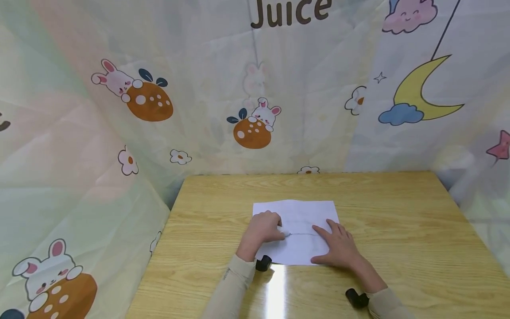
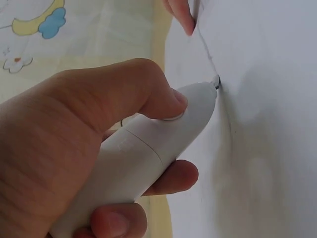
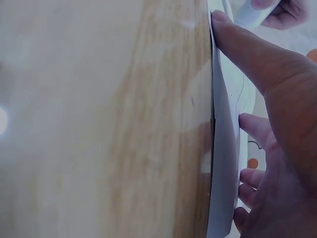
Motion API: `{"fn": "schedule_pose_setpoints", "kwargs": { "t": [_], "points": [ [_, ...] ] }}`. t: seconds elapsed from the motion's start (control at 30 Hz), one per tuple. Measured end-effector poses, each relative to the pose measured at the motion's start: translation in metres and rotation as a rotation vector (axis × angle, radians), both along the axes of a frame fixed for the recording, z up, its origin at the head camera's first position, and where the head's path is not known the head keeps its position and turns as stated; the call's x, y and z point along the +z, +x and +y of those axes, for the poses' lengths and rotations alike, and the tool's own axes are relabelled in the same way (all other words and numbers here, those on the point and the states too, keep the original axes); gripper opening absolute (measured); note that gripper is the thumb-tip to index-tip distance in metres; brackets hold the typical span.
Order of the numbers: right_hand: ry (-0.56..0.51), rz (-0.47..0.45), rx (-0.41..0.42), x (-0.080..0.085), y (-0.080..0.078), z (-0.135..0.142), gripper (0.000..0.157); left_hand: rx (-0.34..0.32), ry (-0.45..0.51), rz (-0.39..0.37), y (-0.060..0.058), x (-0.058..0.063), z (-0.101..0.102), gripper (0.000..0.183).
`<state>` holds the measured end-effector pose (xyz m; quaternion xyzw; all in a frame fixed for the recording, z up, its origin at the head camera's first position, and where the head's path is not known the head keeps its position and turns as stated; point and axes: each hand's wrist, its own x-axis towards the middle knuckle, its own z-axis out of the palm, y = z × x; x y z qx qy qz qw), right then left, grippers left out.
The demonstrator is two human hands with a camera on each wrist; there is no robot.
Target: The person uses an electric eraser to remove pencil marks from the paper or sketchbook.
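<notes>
A white sheet of paper (image 1: 295,252) lies on the wooden table. Over its left part, my left hand (image 1: 260,228) grips a white, rounded handheld paper cutter (image 2: 158,124), the thumb on top and the other fingers curled beneath. The cutter's small metal tip meets the paper. From that tip a thin, slightly wavy line (image 2: 208,52) runs across the sheet toward my right hand (image 1: 340,246). Spread fingers of the right hand press on the sheet's right side, thumb at the near edge. That near edge bows up a little in the right wrist view.
The wooden table (image 1: 398,212) extends around the sheet. A printed cloth (image 1: 311,110) with rabbits, flowers and a moon hangs behind and at the sides. Black wrist devices (image 1: 356,299) sit at both sleeves.
</notes>
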<state>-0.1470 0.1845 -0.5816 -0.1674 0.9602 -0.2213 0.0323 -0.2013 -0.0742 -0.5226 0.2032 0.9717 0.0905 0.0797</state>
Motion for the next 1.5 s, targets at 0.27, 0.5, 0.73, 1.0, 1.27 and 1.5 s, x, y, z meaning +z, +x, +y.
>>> {"fn": "schedule_pose_setpoints", "kwargs": {
  "t": [0.27, 0.5, 0.73, 1.0, 1.27, 1.5],
  "points": [
    [0.013, -0.003, 0.002, -0.002, 0.003, 0.000, 0.099, 0.022, -0.017, -0.021, 0.000, -0.003, 0.000, 0.010],
    [0.005, -0.005, -0.005, -0.001, 0.007, -0.002, 0.098, 0.004, -0.008, -0.021, 0.003, -0.003, 0.003, 0.010],
    [0.011, 0.002, -0.012, -0.003, 0.004, -0.001, 0.099, 0.005, -0.009, -0.021, 0.001, -0.002, 0.001, 0.010],
    [0.014, -0.002, -0.005, -0.002, 0.003, 0.001, 0.100, 0.018, -0.017, -0.037, -0.003, 0.001, 0.002, 0.016],
    [0.000, -0.001, 0.000, 0.001, -0.002, 0.000, 0.099, -0.037, -0.002, -0.043, -0.011, 0.003, 0.009, 0.012],
    [-0.005, 0.000, 0.001, -0.001, -0.001, 0.000, 0.098, 0.020, -0.016, -0.044, -0.007, 0.005, 0.005, 0.014]
  ]
}}
